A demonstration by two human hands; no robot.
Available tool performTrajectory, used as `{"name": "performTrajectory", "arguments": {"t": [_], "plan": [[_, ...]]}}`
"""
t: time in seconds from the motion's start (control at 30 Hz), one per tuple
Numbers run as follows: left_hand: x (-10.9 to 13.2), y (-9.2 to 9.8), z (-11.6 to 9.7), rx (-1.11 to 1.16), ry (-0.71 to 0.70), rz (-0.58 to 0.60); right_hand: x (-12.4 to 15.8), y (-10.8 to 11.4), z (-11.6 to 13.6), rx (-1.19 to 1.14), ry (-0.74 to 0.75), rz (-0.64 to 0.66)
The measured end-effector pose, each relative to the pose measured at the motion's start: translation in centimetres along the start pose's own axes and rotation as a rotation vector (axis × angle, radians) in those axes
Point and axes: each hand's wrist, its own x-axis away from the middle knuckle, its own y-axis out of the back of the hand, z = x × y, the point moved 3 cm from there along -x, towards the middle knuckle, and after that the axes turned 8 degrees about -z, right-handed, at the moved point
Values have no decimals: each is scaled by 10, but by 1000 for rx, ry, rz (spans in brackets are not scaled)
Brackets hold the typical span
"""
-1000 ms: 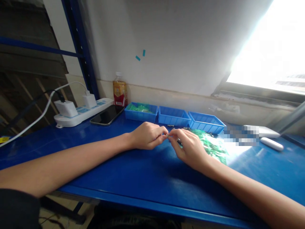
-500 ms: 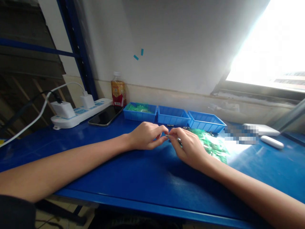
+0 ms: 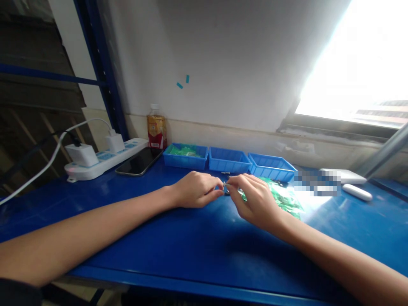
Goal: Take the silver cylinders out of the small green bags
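Observation:
My right hand (image 3: pixel 256 199) pinches a tiny pale, metallic-looking piece (image 3: pixel 225 184) between thumb and fingertips. It is too small to name. Facing it, my left hand (image 3: pixel 198 190) has its thumb and forefinger curled together at the other end of that piece. Whether those fingertips grip anything is hidden. A small screw-like part (image 3: pixel 225 172) lies on the table behind the fingertips, and dark small parts (image 3: pixel 227 193) show just below them. Green plastic bags (image 3: pixel 285 196) lie beside and behind my right hand.
Three blue bins stand along the wall: a left bin (image 3: pixel 185 162) with green bags inside, a middle bin (image 3: pixel 228 165) and a right bin (image 3: pixel 270 172). Leftward are a phone (image 3: pixel 140 161), a power strip (image 3: pixel 95 170) and a bottle (image 3: pixel 157 129). A white case (image 3: pixel 357 192) lies right.
The view has tilted slightly, so the scene sits lower and a little left. Both hands stay together at the small piece, with the fingers shifting slightly.

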Motion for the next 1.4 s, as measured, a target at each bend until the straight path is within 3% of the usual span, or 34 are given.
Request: {"name": "performTrajectory", "arguments": {"t": [0.2, 0.3, 0.4, 0.47, 0.73, 0.9, 1.1, 1.2, 1.4], "plan": [[-3, -2, -7, -12, 63, 90, -17, 29, -3, 62, 114, -390], [-4, -3, -13, -82, 55, 128, -29, 39, -15, 146, -4, -572], [-4, -3, -15, -113, 74, 152, -42, 42, -37, 206, -153, -619], [-5, -2, -16, -102, 96, 147, -48, 39, -54, 230, -233, -604], [-6, -6, -8, -76, 270, 87, -48, 8, -108, 280, -474, -317], [-7, -10, -6, -30, 270, 105, -38, -1, -122, 337, -565, -184], [-6, -8, -6, 45, 288, 62, -27, -14, -120, 334, -586, -64], [-5, -7, -5, 97, 284, 71, -23, -8, -123, 360, -614, -90], [-4, -4, -3, 197, 307, 97, 1, 26, -146, 548, -766, -96]]}}
